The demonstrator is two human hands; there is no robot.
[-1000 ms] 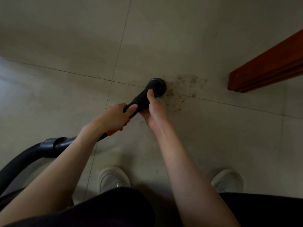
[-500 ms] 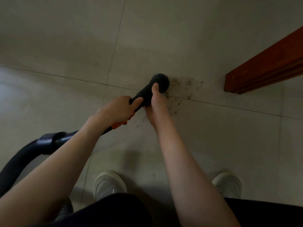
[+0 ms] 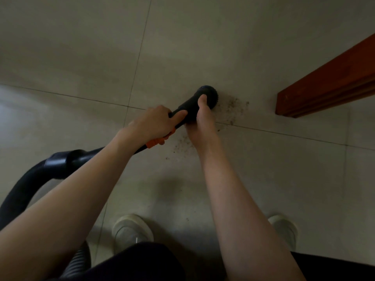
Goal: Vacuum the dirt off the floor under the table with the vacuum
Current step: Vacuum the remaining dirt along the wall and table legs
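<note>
Left hand (image 3: pixel 151 123): wrapped round the black vacuum wand (image 3: pixel 183 113), fingers curled under it and thumb laid along the top, just above an orange collar (image 3: pixel 156 141) on the tube.
Right hand (image 3: pixel 203 122): gripping the wand closer to the floor, thumb pressed up against the back of the round brush nozzle (image 3: pixel 209 94), the other fingers tucked beneath and out of sight.
Nozzle: down on the tiled floor (image 3: pixel 223 47), bristle edge right at the near side of the dirt.
Dirt (image 3: pixel 233 109): dark specks scattered just right of the nozzle, straddling a grout line, with a thinner trail (image 3: pixel 180 146) under the right wrist.
Hose (image 3: pixel 24 183): black, curving away to the lower left from a glossy cuff (image 3: pixel 58 160).
Bench: only a reddish wooden rail (image 3: pixel 328 84) shows at the right, its end near the dirt but apart from it.
Feet: two pale shoes, left (image 3: pixel 132 230) and right (image 3: pixel 283 228), planted on the tiles.
Writing: none legible on wand, cuff or shoes.
</note>
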